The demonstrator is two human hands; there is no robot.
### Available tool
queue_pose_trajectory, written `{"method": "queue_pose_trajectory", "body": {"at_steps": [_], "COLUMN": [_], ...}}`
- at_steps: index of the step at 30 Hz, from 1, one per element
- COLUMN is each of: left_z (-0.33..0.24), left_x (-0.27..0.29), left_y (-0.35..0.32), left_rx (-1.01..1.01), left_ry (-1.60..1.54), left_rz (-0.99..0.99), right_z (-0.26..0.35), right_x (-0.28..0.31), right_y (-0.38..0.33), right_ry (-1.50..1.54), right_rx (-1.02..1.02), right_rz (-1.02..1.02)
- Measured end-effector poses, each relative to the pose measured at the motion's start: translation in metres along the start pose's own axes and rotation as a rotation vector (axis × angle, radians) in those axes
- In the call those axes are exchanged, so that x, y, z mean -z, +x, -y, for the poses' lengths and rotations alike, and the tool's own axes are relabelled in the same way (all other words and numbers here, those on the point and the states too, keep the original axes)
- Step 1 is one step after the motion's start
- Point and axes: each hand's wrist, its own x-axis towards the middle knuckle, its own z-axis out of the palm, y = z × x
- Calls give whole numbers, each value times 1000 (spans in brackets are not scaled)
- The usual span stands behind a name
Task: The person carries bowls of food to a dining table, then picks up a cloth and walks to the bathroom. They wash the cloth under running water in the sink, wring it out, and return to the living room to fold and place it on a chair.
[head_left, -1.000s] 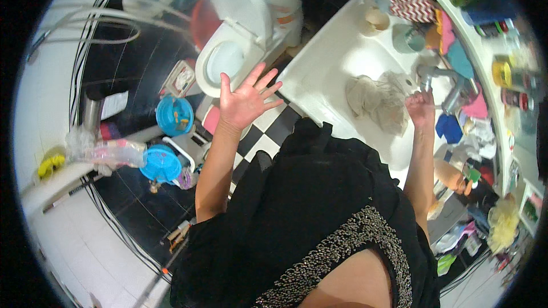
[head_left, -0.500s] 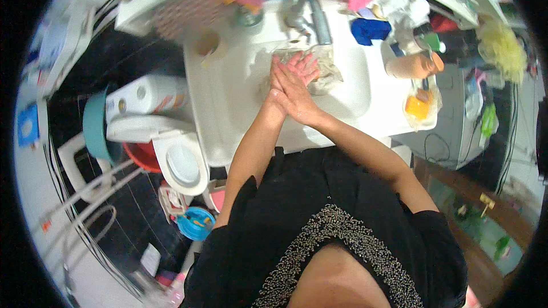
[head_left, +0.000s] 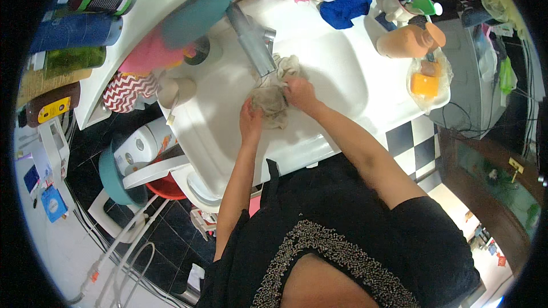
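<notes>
A wet greyish-beige cloth (head_left: 269,102) is bunched up in the white sink (head_left: 220,128), right under the end of the grey faucet (head_left: 256,51). My left hand (head_left: 250,122) grips its left side with curled fingers. On the opposite side, my right hand (head_left: 299,93) is closed on the cloth's upper right part. Some of the cloth sticks up beyond my right hand, beside the spout. My fingertips are partly hidden in the folds.
On the sink's right ledge are a peach pump bottle (head_left: 404,43), an orange soap bar (head_left: 424,85) on plastic and a blue cloth (head_left: 345,9). A cup (head_left: 177,91) stands at the left rim. The shelf (head_left: 142,28) with bottles runs along the upper left.
My hands were pressed palm to palm above the cloth; now they are apart, each gripping a side of it. The cloth is gathered up, and the whole view has turned.
</notes>
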Motion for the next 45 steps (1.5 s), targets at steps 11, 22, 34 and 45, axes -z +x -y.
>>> {"method": "queue_pose_trajectory", "body": {"at_steps": [11,22,34,45], "left_z": [-13,-114,-44,-72], "left_x": [-12,44,-1,-48], "left_y": [36,39,-19,-3], "left_rx": [-349,-285,774,509], "left_ry": [414,238,-879,-1109], "left_rz": [-86,-23,68,185], "right_z": [89,-34,51,89], "right_x": [185,168,12,68], "right_y": [-95,-63,-44,-30], "right_ry": [1784,-99,94,597], "right_rx": [68,-39,469,-246], "right_rz": [136,-386,-274,-105]}}
